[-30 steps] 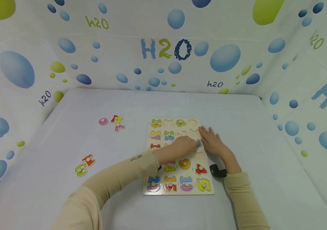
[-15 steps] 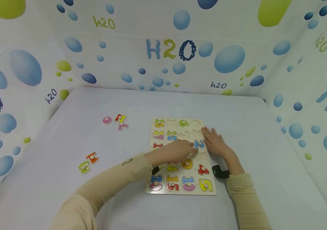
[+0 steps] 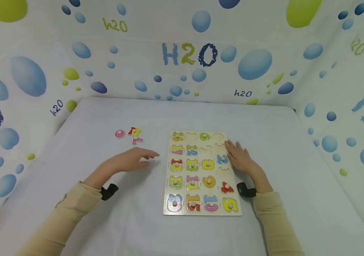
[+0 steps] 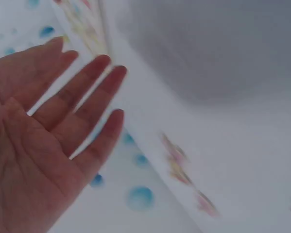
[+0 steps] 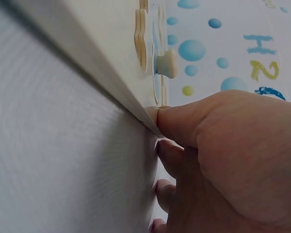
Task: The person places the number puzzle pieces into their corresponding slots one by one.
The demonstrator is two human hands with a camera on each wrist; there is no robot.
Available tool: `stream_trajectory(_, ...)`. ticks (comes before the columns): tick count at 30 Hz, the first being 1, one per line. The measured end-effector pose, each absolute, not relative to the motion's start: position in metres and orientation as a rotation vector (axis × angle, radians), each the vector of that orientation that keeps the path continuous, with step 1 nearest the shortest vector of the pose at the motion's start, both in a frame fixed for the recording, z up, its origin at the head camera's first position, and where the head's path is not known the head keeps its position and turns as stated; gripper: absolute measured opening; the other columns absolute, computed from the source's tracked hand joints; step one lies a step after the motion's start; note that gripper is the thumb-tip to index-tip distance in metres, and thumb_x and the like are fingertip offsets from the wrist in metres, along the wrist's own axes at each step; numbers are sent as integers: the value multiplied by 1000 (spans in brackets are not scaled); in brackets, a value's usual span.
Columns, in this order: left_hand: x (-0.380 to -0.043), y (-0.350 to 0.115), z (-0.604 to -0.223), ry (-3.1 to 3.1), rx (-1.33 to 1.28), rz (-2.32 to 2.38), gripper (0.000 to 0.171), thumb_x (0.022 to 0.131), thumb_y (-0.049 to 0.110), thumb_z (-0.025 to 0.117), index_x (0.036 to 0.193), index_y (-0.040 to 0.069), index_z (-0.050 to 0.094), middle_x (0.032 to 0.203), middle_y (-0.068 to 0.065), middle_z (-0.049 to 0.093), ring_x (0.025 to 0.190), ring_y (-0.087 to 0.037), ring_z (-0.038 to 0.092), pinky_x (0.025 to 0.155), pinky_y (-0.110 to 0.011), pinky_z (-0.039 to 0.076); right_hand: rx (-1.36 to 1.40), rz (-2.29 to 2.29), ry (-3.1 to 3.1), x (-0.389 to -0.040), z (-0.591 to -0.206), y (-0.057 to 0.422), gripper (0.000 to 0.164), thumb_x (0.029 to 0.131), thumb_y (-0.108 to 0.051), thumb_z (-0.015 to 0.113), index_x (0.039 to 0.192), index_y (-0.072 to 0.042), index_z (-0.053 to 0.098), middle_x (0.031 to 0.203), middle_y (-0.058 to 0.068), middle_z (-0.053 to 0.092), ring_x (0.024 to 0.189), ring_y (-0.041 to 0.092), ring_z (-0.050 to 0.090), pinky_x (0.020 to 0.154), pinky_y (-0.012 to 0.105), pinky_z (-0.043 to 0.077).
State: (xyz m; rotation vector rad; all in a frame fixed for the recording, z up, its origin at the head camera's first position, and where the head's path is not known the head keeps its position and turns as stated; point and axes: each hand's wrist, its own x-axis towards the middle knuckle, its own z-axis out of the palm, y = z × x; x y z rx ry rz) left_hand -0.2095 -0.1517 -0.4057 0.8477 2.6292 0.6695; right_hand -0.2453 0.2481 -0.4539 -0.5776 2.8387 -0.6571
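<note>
My left hand (image 3: 130,160) hovers over the cloth left of the wooden number puzzle board (image 3: 218,137). Its fingers are loosely straight and hold nothing, and the left wrist view shows the bare palm. My right hand (image 3: 240,158) rests at the board's right edge; the right wrist view has its thumb (image 5: 179,124) touching that edge, with the other fingers below. Close to the right fingertips, a blue 2 piece (image 3: 222,159) with a peg lies in the board. Beyond my left hand are a pink oval piece (image 3: 119,133), a red-and-yellow piece (image 3: 134,131) and a pink 7-like piece (image 3: 137,140).
Knobbed number pieces, such as the red 4 (image 3: 227,187) and yellow 5 (image 3: 230,205), fill much of the board; several recesses are bare. A white cloth (image 3: 201,236) covers the table. Behind it hangs a printed curtain (image 3: 130,46). Black wrist cameras sit at both wrists.
My left hand has left the blue 2 piece on the board and swung left over the cloth. Its arm now hides the green and orange loose pieces. The right hand has stayed at the board's edge.
</note>
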Motion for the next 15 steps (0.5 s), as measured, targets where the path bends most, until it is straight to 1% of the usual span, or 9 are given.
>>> stream_trajectory(2, -220, -177, -409, 2630, 851, 757, 37, 90, 0, 59, 126, -1, 55, 113, -15, 61, 103, -30, 57, 87, -45, 45, -581, -659, 2841, -246, -454, 248, 50, 101, -13, 35, 145, 5, 18, 149, 25, 14, 133, 49, 1, 100, 65, 1)
stream_trajectory(4, -230, -200, -411, 2630, 818, 861, 35, 90, -1, 58, 125, -4, 54, 111, -18, 62, 102, -32, 57, 86, -46, 45, -583, -660, 2840, -246, -454, 248, 51, 101, -12, 35, 145, 5, 18, 149, 25, 14, 133, 49, 0, 100, 65, 1)
stream_trajectory(7, -247, -222, -411, 2616, 670, 1047, 35, 91, 2, 57, 125, -6, 53, 113, -21, 60, 106, -35, 55, 89, -48, 42, -570, -662, 2827, -248, -454, 248, 51, 101, -13, 34, 146, 4, 17, 150, 24, 12, 134, 47, -2, 100, 63, -1)
stream_trajectory(11, -270, -236, -409, 2625, 411, 1177, 38, 94, 9, 56, 129, -5, 49, 121, -25, 53, 112, -38, 48, 91, -49, 39, -560, -670, 2817, -249, -454, 248, 52, 101, -14, 35, 146, 3, 16, 150, 24, 12, 134, 46, -3, 101, 63, -2)
stream_trajectory(15, -295, -233, -411, 2693, 282, 1108, 40, 94, 8, 54, 131, -6, 46, 125, -28, 48, 113, -40, 46, 88, -46, 44, -560, -672, 2829, -250, -454, 248, 51, 101, -12, 36, 145, 5, 18, 149, 25, 13, 134, 48, -1, 100, 64, -1)
